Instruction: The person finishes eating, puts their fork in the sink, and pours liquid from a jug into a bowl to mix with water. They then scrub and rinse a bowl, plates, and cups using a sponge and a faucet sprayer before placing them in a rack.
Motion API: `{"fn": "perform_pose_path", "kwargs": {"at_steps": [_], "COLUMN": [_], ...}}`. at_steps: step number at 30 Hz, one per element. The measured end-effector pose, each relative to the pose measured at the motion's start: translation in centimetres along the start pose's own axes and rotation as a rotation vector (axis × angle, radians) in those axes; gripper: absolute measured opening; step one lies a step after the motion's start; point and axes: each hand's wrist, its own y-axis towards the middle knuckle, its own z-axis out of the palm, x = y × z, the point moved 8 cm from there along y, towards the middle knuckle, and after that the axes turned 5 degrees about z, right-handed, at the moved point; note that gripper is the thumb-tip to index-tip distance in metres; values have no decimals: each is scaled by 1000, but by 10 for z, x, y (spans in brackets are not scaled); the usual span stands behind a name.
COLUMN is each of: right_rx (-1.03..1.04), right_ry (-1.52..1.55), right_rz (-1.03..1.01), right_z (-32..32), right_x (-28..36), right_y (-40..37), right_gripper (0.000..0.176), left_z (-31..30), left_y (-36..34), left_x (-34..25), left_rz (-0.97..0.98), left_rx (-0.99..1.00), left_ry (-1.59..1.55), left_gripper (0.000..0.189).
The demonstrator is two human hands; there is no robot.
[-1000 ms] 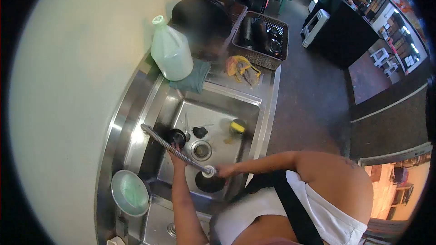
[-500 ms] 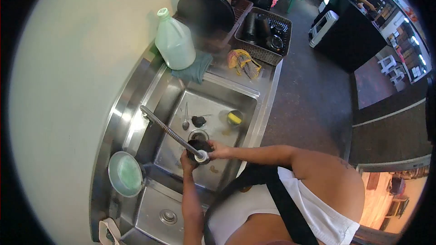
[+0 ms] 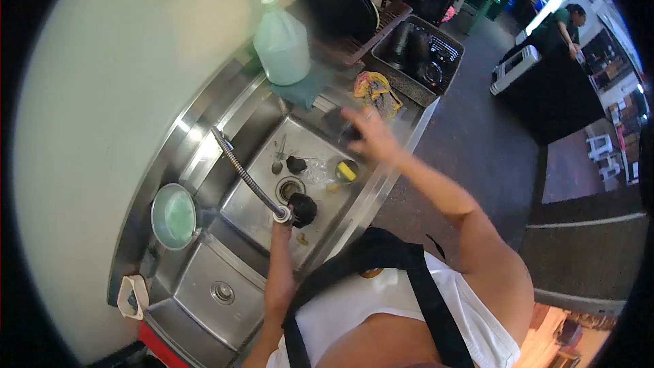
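Observation:
My left hand (image 3: pixel 283 221) is under the faucet head (image 3: pixel 282 215), closed on a black rounded vessel (image 3: pixel 303 210) just beside the drain (image 3: pixel 291 188). Part of that hand is hidden behind the faucet head. My right hand (image 3: pixel 368 135) reaches over the far edge of the sink; its thumb and fingers are around a dark, blurred bowl-like vessel (image 3: pixel 338 125). A spoon (image 3: pixel 276 166), a small black item (image 3: pixel 296 164) and a round dish with a yellow sponge (image 3: pixel 347 171) lie in the basin.
Beyond the basin are a large jug (image 3: pixel 283 48), a folded teal cloth (image 3: pixel 300 92), a patterned cloth (image 3: pixel 378 94), black plates (image 3: pixel 335 8) and a basket (image 3: pixel 424 92) of dark cups. A pot (image 3: pixel 174 217) of green liquid stands left. A person (image 3: pixel 558 31) is at a far counter.
My right hand has left the faucet area and moved out to the far sink edge with a dark vessel. My left hand stays under the faucet. The camera view has shifted.

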Motion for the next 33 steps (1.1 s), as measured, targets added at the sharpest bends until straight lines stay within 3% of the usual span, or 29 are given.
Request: {"fn": "perform_pose_path", "kwargs": {"at_steps": [2,5,7,9,11,15,17,20,22,24,25,26,27,28,29,33], "right_rx": [-259,-348,-319,-226,-150,-10,95,143,138,-60,-1,-159,188,293,365,416], "right_ry": [-206,-511,-814,-1025,-1149,-1181,-1127,-1164,-1180,-810,-642,-507,-618,-443,-448,-483], "right_rz": [4,-25,-131,-246,-378,-419,-343,-372,-334,-299,-357,-638,-425,-530,-353,-208], "right_z": [-62,-101,-102,-89,-65,-30,-20,-17,-32,-34,-23,5,60,91,123,198], "right_x": [-38,-117,-152,-171,-183,-191,-209,-217,-177,-111,-72,-46,-44,-24,-20,-15], "right_y": [37,96,125,143,156,165,169,165,161,144,123,93,76,45,26,-16], "right_gripper": [74,76,59,54,53,53,50,49,50,37,25,18,16,19,27,42], "left_z": [-10,-4,2,17,8,-4,-10,8,13,25,21,14,8,9,9,5], "left_y": [1,-19,-31,-54,-55,-57,-58,-70,-72,-80,-78,-71,-66,-69,-71,-77], "left_x": [3,-3,-12,-34,-21,-9,-3,-22,-29,-44,-37,-24,-19,-23,-25,-22], "left_rz": [6,-54,55,186,65,24,-22,26,11,45,45,-1,-42,-17,-3,-3], "left_rx": [-73,-174,-134,-174,-317,-426,-465,-394,-418,-430,-442,-436,-428,-455,-469,-432], "left_ry": [-189,-300,-267,-399,-221,-108,-72,-181,-185,-245,-251,-200,-149,-123,-133,-167], "left_gripper": [17,20,25,14,22,25,26,21,20,16,16,16,17,17,17,21]}}
